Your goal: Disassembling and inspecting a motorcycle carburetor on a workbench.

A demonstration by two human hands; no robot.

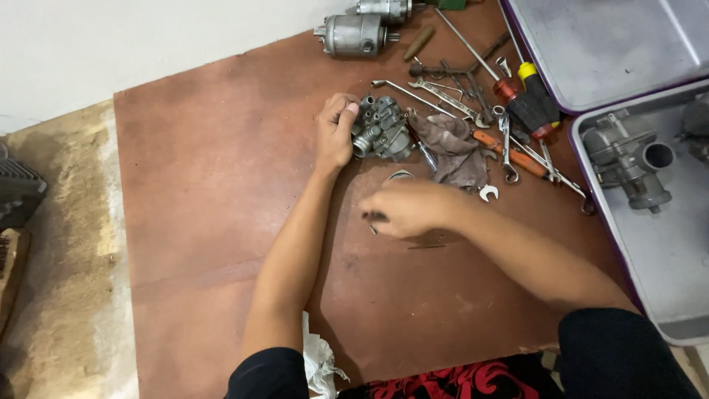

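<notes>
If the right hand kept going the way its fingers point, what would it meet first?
The right hand points left across the brown wooden board, holding a small dark part. Only the person's own left forearm crosses that line; beyond it the board looks free, though height is unclear.

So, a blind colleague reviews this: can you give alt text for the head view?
A left hand grips a grey carburettor on a brown board; the right hand pinches something small and dark, with spanners and screwdrivers beyond.
</notes>
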